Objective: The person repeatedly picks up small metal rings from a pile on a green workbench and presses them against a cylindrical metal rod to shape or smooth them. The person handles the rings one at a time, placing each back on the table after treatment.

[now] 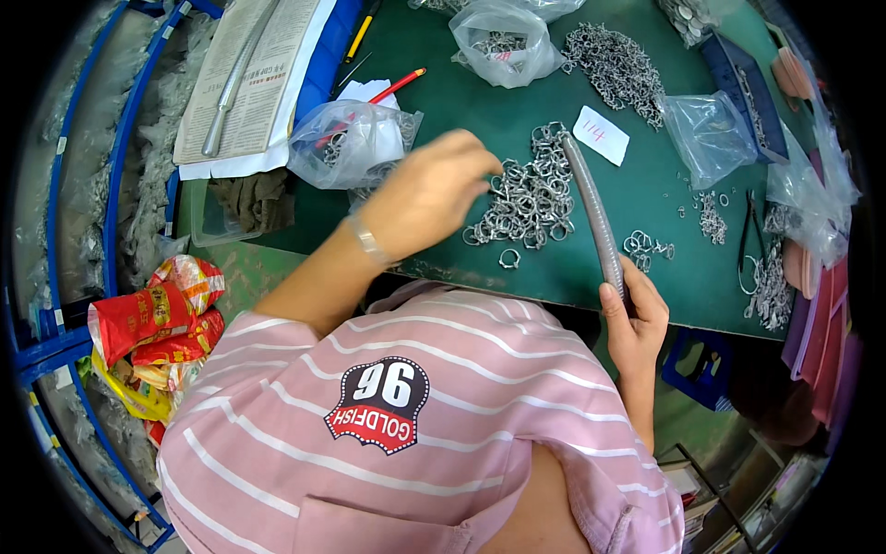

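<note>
My right hand (635, 319) grips the near end of a long grey rod (592, 208) stacked with metal rings; the rod slants away over the green table (646, 185) to the top of a ring pile. My left hand (434, 189), a metal bracelet on its wrist, hovers with fingers bent at the left edge of that pile of silver rings (528, 196). Whether its fingertips pinch a ring I cannot tell. One loose ring (508, 258) lies near the table's front edge.
Clear plastic bags (355, 138) of rings, a heap of chain links (616, 63), a white paper tag (601, 135), black pliers (744, 231), a red pencil (397, 86) and a newspaper (249, 74) lie on the table. Red snack bags (157, 319) sit at the left.
</note>
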Demonstrator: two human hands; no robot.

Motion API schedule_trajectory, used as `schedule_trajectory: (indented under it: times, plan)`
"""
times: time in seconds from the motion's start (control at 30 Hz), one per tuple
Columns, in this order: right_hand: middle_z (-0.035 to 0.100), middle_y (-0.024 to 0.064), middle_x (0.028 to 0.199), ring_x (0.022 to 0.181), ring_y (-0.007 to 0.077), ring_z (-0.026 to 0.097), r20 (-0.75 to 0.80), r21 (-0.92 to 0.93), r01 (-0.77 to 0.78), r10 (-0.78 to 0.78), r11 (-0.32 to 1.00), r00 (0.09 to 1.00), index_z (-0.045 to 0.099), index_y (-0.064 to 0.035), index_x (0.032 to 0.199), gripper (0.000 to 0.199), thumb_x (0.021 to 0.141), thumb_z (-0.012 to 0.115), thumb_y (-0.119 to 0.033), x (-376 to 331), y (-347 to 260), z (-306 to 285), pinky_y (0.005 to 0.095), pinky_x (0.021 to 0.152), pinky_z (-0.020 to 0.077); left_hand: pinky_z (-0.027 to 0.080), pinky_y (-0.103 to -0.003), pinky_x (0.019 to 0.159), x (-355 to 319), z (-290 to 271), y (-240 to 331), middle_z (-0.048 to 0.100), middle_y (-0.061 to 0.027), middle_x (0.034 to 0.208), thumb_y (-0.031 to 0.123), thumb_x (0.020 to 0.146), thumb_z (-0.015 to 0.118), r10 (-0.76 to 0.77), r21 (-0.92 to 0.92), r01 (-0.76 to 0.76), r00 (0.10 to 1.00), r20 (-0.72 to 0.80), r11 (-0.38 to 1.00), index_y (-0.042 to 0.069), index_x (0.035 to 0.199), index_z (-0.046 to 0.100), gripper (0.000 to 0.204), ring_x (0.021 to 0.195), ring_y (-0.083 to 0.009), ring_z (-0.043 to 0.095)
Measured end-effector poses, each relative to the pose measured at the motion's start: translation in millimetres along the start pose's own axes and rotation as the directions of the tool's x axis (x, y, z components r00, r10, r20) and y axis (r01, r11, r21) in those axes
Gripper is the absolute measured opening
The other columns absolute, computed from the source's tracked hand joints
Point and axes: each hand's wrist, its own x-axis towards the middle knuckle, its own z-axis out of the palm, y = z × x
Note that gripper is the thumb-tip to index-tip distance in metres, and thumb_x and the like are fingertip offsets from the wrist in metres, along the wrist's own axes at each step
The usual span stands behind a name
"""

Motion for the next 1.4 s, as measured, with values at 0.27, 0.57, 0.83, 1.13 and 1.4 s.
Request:
schedule_trajectory:
  times: [0.27, 0.57, 0.83, 1.13, 1.4]
  plan:
    - [0.055, 0.005, 0.073, 0.061, 0.0098, 0.046, -0.052, 0.02, -0.075, 0.076, 0.997, 0.996, 0.061, 0.0042, 0.11, 0.032, 0.082, 0.066, -0.009, -7.5, 6.9, -4.8, 0.0226, 0.055, 0.0368, 0.049, -0.027, 0.062, 12.7, 32.6, -29.6, 0.06, -0.011, 0.084, 0.001, 0.079, 0.063, -0.4, -0.385, 0.459, 0.888, 0.225, 0.801, -0.002, 0.088, 0.067, 0.01, 0.067, -0.0191, 0.061]
    - [0.057, 0.0054, 0.074, 0.063, 0.01, 0.048, -0.001, 0.019, -0.047, 0.047, 0.999, 0.999, 0.061, 0.0041, 0.11, 0.032, 0.081, 0.066, -0.008, 5.1, 5.1, 0.6, 0.0225, 0.056, 0.0381, 0.049, -0.02, 0.055, 10.7, 32.3, -27.8, 0.062, -0.0042, 0.079, 0.007, 0.085, 0.062, -0.376, -0.366, 0.375, 0.924, 0.072, 0.852, -0.002, 0.096, 0.065, 0.014, 0.063, -0.009, 0.059]
    - [0.059, 0.0071, 0.078, 0.064, 0.0107, 0.049, 0.01, 0.027, -0.093, 0.093, 0.995, 0.996, 0.06, 0.0055, 0.11, 0.032, 0.081, 0.066, -0.008, 5.5, 5.8, -0.4, 0.0231, 0.057, 0.0391, 0.051, -0.019, 0.053, 10.1, 32.2, -34.7, 0.064, -0.0082, 0.081, 0.004, 0.088, 0.058, -0.423, -0.845, 0.532, 0.777, 0.466, 0.047, -0.002, 0.101, 0.06, 0.014, 0.063, -0.0095, 0.061]
    - [0.057, 0.0069, 0.075, 0.062, 0.0107, 0.047, 0.035, 0.022, -0.079, 0.078, 0.997, 0.996, 0.06, 0.006, 0.109, 0.032, 0.082, 0.067, -0.009, 8.2, 3.4, 3.6, 0.0233, 0.055, 0.0381, 0.054, -0.022, 0.07, 11.0, 26.9, -29.1, 0.061, -0.0133, 0.099, 0.006, 0.091, 0.052, -0.335, -0.855, 0.45, 0.788, 0.517, -0.26, -0.001, 0.109, 0.056, 0.02, 0.083, -0.0135, 0.063]
    - [0.056, 0.007, 0.073, 0.06, 0.011, 0.046, 0.031, 0.027, -0.039, 0.038, 0.999, 0.999, 0.06, 0.0055, 0.109, 0.032, 0.081, 0.067, -0.008, 9.5, 3.4, 7.3, 0.0238, 0.054, 0.0375, 0.052, -0.022, 0.071, 6.7, 32.2, -32.7, 0.06, -0.0098, 0.097, 0.011, 0.093, 0.051, -0.245, -0.901, 0.365, 0.875, 0.418, -0.232, 0.003, 0.109, 0.056, 0.019, 0.085, -0.0142, 0.061]
